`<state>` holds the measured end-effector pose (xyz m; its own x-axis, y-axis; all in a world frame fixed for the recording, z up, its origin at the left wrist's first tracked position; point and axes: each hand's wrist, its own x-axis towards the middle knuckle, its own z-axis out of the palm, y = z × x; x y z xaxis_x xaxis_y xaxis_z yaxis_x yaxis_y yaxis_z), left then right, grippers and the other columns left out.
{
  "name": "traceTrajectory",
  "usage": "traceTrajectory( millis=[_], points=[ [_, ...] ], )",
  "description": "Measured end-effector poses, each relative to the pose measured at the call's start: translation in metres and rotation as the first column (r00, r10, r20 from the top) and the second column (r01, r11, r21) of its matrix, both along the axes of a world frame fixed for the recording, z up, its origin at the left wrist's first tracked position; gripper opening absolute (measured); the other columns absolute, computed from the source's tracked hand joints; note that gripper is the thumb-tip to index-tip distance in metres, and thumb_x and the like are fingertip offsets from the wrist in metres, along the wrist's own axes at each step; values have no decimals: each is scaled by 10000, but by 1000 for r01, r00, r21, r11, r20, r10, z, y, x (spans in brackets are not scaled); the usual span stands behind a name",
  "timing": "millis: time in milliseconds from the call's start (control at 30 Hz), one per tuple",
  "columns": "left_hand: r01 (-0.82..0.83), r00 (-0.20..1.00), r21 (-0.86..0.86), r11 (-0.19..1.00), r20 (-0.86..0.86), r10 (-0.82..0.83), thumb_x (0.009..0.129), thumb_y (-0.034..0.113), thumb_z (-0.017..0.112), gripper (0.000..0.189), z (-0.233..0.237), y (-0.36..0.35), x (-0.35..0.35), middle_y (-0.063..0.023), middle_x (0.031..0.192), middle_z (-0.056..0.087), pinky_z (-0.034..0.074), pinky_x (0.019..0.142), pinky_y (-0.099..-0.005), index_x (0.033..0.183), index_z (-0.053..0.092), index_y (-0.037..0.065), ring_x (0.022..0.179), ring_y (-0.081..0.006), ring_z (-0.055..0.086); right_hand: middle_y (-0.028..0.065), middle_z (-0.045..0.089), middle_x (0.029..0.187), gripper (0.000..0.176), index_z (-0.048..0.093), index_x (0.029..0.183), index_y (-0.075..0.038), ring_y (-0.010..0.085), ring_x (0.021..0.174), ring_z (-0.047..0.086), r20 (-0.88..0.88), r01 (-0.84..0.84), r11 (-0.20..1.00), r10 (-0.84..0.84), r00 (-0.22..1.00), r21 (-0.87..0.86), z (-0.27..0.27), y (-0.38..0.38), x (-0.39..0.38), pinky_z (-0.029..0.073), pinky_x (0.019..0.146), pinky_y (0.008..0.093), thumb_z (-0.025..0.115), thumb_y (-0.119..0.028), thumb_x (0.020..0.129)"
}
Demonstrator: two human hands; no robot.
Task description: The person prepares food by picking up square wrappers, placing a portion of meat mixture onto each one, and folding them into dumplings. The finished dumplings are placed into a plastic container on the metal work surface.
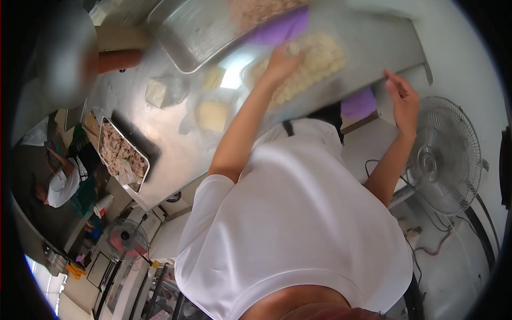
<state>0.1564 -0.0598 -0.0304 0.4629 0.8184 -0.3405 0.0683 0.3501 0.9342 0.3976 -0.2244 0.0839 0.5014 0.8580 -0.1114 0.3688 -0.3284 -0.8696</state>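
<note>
My left hand (284,63) is over a batch of small pale rounded pieces (320,58) on the metal table. Its fingers are closed round a small pale piece, blurred by motion. Just beyond it, a purple cloth or bag (282,26) touches a metal tray (186,66) with pinkish minced filling (256,12). My right hand (404,101) is raised off the table's near edge, fingers loosely bent and partly apart, with nothing visible in them. Pale yellowish blocks or stacks (212,116) lie left of my left forearm.
On the left are a wrapped pale block (157,93) and a second tray of minced filling (124,154). A standing fan (429,160) is close to my right arm. Another person (64,184) is at the far left. A second fan (127,237) stands lower left.
</note>
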Motion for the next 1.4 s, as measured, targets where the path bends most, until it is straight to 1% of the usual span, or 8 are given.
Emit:
traceTrajectory(
  millis=[233,300,500,900,1000,1200,1300,1400],
  points=[
    [182,941,373,910,-335,-51,785,80,648,309,-4,-5,42,-181,795,656,503,665,-389,1053,594,-64,756,-299,650,47,694,1030,258,660,1165,-29,78,891,601,-14,15,1000,-15,1000,-15,-9,-14,3,460,838,231,627,-95,918],
    [-9,912,805,594,-236,335,790,155,699,374,-18,-9,58,-235,803,647,502,734,-459,1079,570,-46,831,-375,651,53,694,1028,257,660,1164,-27,84,900,606,-27,12,1000,-12,1000,-2,-11,-16,3,460,841,229,627,-85,916],
    [386,795,585,713,-603,64,779,247,742,361,-30,-5,74,-173,879,672,499,764,-439,1020,584,29,876,-368,637,63,691,1026,258,659,1164,-23,90,911,610,-52,29,999,-30,998,-15,-5,-21,5,460,837,220,627,-77,914],
    [451,799,692,563,-595,91,758,154,680,295,-29,-7,39,-111,959,598,503,755,-446,1036,599,95,929,-326,601,81,680,1088,276,650,1173,-3,121,955,612,-45,34,999,-35,998,-13,-19,-6,0,460,899,258,619,-127,929],
    [253,870,778,575,-443,216,742,104,670,309,3,-33,-12,-114,958,590,506,755,-444,1042,595,98,917,-327,600,80,654,1160,313,626,1221,-23,119,997,595,-34,36,992,-40,999,-117,-28,3,-6,450,904,242,618,-147,934],
    [-41,500,672,739,-627,597,738,46,674,230,1,-81,-180,-137,940,589,497,729,-429,955,596,40,874,-331,601,85,660,1148,300,640,1203,-20,125,987,600,-24,-104,995,104,994,-9,-30,35,-27,455,907,253,618,-153,934],
    [22,449,492,870,-782,431,766,74,679,173,-29,-94,-224,-139,927,596,495,725,-430,913,600,29,830,-337,609,87,665,1135,293,643,1192,-10,129,998,602,-34,-152,988,152,988,9,-22,58,-45,454,913,255,623,-141,931],
    [83,349,584,807,-776,525,773,125,702,174,-36,-101,-218,-137,899,604,495,719,-426,880,611,22,788,-345,611,71,672,1100,272,649,1178,-4,97,965,589,-75,-255,963,261,962,83,-20,76,-60,445,904,236,625,-105,927]
  ],
)
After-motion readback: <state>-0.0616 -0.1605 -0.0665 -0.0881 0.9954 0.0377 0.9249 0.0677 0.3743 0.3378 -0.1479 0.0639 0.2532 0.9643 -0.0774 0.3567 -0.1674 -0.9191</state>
